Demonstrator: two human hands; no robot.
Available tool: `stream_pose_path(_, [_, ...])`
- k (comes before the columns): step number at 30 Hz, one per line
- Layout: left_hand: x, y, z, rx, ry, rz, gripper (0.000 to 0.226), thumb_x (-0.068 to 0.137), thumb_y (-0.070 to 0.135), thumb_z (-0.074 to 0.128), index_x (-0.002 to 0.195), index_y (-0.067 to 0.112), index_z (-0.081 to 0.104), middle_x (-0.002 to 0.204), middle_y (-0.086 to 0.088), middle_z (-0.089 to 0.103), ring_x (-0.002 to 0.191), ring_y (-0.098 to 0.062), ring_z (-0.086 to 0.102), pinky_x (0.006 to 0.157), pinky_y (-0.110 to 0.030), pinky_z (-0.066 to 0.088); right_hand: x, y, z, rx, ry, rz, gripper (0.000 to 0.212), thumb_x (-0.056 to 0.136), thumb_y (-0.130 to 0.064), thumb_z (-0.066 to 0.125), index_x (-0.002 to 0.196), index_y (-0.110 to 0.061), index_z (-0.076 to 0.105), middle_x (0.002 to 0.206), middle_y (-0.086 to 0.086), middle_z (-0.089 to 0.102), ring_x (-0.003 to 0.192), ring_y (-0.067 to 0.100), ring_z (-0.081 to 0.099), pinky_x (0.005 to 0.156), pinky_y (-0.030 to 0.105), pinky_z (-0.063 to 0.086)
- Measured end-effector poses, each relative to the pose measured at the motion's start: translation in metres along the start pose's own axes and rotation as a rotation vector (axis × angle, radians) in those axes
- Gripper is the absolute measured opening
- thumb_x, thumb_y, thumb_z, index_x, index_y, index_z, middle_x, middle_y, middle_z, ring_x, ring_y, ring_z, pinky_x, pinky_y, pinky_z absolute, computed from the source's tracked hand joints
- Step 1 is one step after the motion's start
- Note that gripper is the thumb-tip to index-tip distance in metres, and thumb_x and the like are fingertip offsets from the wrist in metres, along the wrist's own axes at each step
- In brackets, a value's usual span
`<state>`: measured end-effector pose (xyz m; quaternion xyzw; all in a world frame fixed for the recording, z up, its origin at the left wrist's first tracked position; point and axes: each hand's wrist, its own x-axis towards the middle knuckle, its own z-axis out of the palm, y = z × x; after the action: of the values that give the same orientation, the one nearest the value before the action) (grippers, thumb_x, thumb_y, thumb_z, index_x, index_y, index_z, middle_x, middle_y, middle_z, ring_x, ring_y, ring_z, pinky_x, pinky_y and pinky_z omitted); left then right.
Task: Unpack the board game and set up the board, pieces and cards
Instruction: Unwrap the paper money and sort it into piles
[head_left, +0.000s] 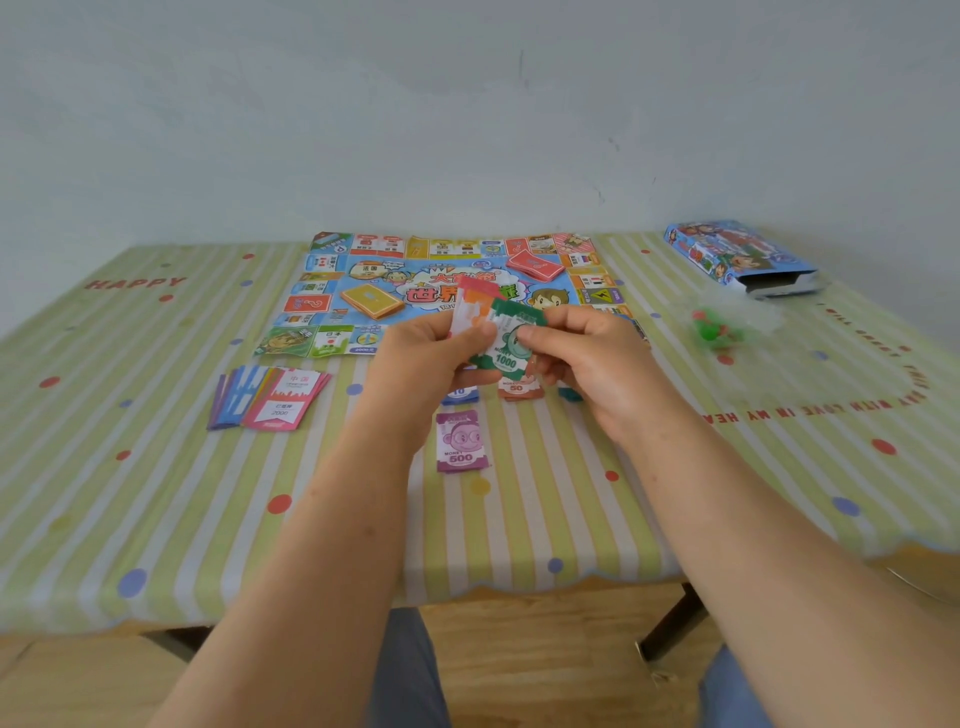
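The game board (332, 291) lies unfolded at the far middle of the table, with a yellow card deck (372, 300) and a red card deck (535, 265) on it. My left hand (423, 364) grips a stack of paper money (475, 304) with orange and red notes fanned at the top. My right hand (587, 358) pinches a green 1000 note (506, 345) at the front of that stack. On the cloth below lie a purple 500 pile (460, 441), a brown 50 pile (517, 389) and a blue 10 pile (460, 396), partly hidden by my hands.
A fan of property cards (270, 397) lies left of the money piles. The open game box (743, 260) rests at the far right. A clear bag of green and red pieces (719, 332) sits in front of it. The striped tablecloth's edge (519, 587) is near me.
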<state>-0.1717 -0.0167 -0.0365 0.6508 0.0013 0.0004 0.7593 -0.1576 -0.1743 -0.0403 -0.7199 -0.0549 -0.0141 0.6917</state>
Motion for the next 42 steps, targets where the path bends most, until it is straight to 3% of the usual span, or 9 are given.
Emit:
stream_pose_path(4, [-0.001,0.001,0.0,-0.024,0.025,0.029,0.014,0.09,0.013,0.064,0.101,0.009,0.071,0.097,-0.011,0.074,0.082,-0.022,0.071,0.059,-0.018,0.056,-0.001,-0.002,-0.001,0.006,0.016,-0.019,0.014,0.084,-0.004,0.069,0.074,-0.013,0.068,0.048,-0.008,0.057,0.045,0.005,0.052,0.048,0.016,0.041])
stream_pose_path(10, [-0.003,0.001,-0.001,0.012,0.087,0.067,0.011,0.089,0.016,0.066,0.097,0.011,0.072,0.094,-0.01,0.074,0.078,-0.02,0.07,0.06,-0.02,0.057,-0.003,-0.002,-0.004,0.005,0.0,-0.028,0.003,0.084,-0.004,0.069,0.085,-0.006,0.071,0.064,0.005,0.064,0.054,0.012,0.057,0.056,0.023,0.049])
stream_pose_path(18, [-0.009,0.001,0.011,0.4,0.244,0.222,0.014,0.092,0.019,0.06,0.09,0.011,0.072,0.077,0.002,0.07,0.056,-0.001,0.065,0.053,-0.021,0.054,-0.019,-0.01,-0.02,-0.288,-0.087,-0.076,0.011,0.081,-0.011,0.075,0.09,-0.007,0.07,0.079,0.016,0.068,0.062,0.013,0.059,0.063,0.031,0.051])
stream_pose_path(22, [-0.015,-0.002,0.023,0.522,0.262,0.233,0.023,0.09,0.026,0.06,0.083,0.008,0.072,0.08,-0.012,0.071,0.07,-0.025,0.069,0.066,-0.043,0.058,-0.027,-0.011,-0.026,-0.391,-0.153,-0.083,0.008,0.078,-0.015,0.077,0.083,-0.014,0.072,0.066,-0.001,0.061,0.057,0.007,0.052,0.061,0.023,0.045])
stream_pose_path(24, [-0.019,-0.003,0.027,0.533,0.271,0.219,0.023,0.091,0.025,0.058,0.083,0.008,0.071,0.08,-0.014,0.07,0.072,-0.03,0.069,0.062,-0.038,0.056,-0.031,-0.01,-0.027,-0.408,-0.16,-0.087,0.01,0.078,-0.014,0.078,0.078,-0.021,0.071,0.067,-0.002,0.062,0.059,0.008,0.053,0.061,0.023,0.046])
stream_pose_path(27, [-0.024,-0.006,0.03,0.513,0.274,0.18,0.022,0.093,0.022,0.056,0.084,0.007,0.07,0.078,-0.012,0.07,0.063,-0.019,0.07,0.046,-0.018,0.048,-0.034,-0.008,-0.03,-0.401,-0.145,-0.078,0.009,0.078,-0.012,0.077,0.081,-0.017,0.071,0.072,0.002,0.064,0.06,0.008,0.054,0.061,0.022,0.048])
stream_pose_path(29, [-0.025,-0.009,0.033,0.553,0.266,0.153,0.02,0.094,0.024,0.055,0.085,0.014,0.07,0.078,-0.008,0.071,0.059,-0.011,0.068,0.047,-0.021,0.046,-0.035,-0.007,-0.03,-0.394,-0.135,-0.071,0.009,0.079,-0.011,0.077,0.085,-0.013,0.072,0.074,0.003,0.065,0.061,0.007,0.055,0.062,0.022,0.048])
stream_pose_path(34, [-0.027,-0.011,0.041,0.596,0.222,0.154,0.025,0.094,0.026,0.053,0.086,0.007,0.068,0.08,-0.019,0.067,0.071,-0.036,0.066,0.049,-0.031,0.04,-0.037,-0.008,-0.028,-0.36,-0.13,-0.067,0.016,0.078,-0.006,0.076,0.086,-0.019,0.07,0.077,0.003,0.064,0.058,0.003,0.055,0.057,0.014,0.046])
stream_pose_path(42, [-0.029,-0.013,0.042,0.613,0.214,0.148,0.036,0.094,0.033,0.051,0.086,0.002,0.065,0.084,-0.024,0.065,0.069,-0.037,0.065,0.05,-0.033,0.042,-0.038,-0.009,-0.029,-0.403,-0.13,-0.07,0.012,0.08,-0.011,0.076,0.086,-0.02,0.072,0.069,-0.002,0.062,0.056,0.004,0.053,0.059,0.012,0.045])
